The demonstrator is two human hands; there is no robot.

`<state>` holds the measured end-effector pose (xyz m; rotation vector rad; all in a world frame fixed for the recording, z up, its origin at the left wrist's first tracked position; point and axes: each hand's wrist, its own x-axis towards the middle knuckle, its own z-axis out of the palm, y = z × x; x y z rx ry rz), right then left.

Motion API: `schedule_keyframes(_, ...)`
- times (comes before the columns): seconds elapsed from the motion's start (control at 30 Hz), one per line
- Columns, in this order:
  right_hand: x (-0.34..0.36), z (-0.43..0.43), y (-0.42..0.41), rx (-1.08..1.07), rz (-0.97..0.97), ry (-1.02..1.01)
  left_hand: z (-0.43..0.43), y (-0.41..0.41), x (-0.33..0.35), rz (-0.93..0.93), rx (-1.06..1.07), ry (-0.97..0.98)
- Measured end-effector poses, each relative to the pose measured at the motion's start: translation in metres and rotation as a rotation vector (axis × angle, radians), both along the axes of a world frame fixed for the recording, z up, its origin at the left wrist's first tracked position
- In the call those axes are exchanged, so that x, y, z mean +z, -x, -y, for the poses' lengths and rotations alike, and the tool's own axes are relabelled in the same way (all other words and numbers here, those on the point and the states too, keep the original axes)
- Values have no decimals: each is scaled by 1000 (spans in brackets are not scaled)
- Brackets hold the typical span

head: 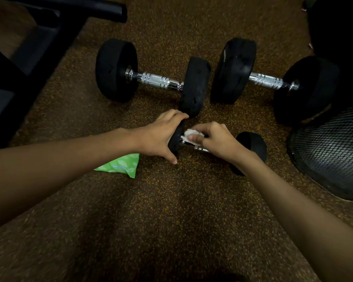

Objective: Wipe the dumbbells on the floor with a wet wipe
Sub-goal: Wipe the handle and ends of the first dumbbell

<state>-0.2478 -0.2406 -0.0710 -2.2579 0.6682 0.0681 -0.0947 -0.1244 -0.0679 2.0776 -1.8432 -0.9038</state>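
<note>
A small black dumbbell (pixel 251 144) with a chrome handle lies on the speckled floor nearest me. My left hand (pixel 161 135) grips its left head from above. My right hand (pixel 216 139) presses a white wet wipe (pixel 192 134) onto the handle close to that head, covering most of the bar. Two larger dumbbells lie side by side farther away: one on the left (pixel 153 80), one on the right (pixel 267 81), both with knurled chrome handles and black heads.
A green pack of wipes (pixel 122 165) lies on the floor under my left forearm. A black mesh bin (pixel 330 153) stands at the right. A black bench frame (pixel 39 43) crosses the upper left. Brown speckled rubber floor (pixel 171 210) stretches toward me.
</note>
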Motion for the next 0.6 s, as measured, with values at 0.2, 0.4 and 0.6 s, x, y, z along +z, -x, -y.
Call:
schedule_keyframes(0.2,-10,-22,-3,-27,-41,203,-1,1,1,-5,-3,2)
schedule_keyframes(0.4,-22,-41,20,122,30,436,-2,2,-1,1,6,0)
schedule_keyframes(0.6,6,-26,-16,-56,-222,174,-3,2,-1,9,-5,0)
